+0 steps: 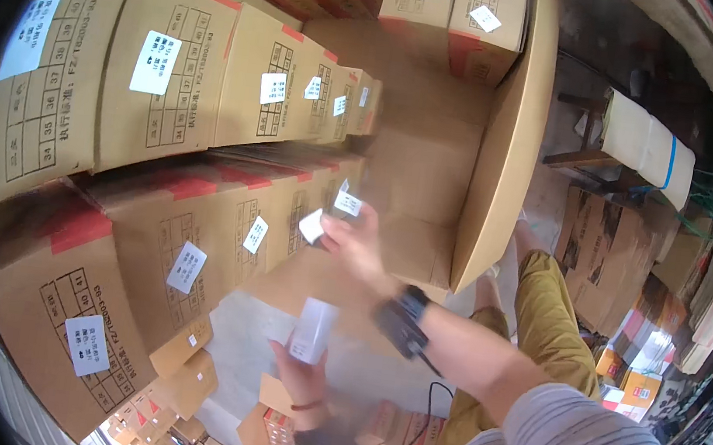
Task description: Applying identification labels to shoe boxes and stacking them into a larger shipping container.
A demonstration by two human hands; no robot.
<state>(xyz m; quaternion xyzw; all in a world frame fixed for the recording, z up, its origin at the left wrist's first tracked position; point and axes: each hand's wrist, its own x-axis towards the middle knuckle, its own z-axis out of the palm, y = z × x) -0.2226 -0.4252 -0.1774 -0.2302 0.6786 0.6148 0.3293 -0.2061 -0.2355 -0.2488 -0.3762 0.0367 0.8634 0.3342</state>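
Note:
My right hand (356, 244) reaches in front of the stacked shoebox-like cartons. Its fingers pinch a small white printed label (346, 203), and another white label piece (312, 226) sticks out beside the fingertips. Lower down, my left hand (301, 379) is closed around a white label strip (313, 330) that curls like a roll. Closest to the right hand is the row of brown cartons (291, 215) with red tape marks, several bearing a white label. A large open cardboard box (519, 144) lies behind the hands, its inner side showing. Fine print on the labels is blurred.
More labelled cartons (162, 77) are stacked at the left and far side. Smaller boxes (168, 412) lie on the floor at the lower left. A wooden stool (647, 141) and flattened cardboard (603, 255) stand at the right. A black cable (429, 407) trails from my right wrist device.

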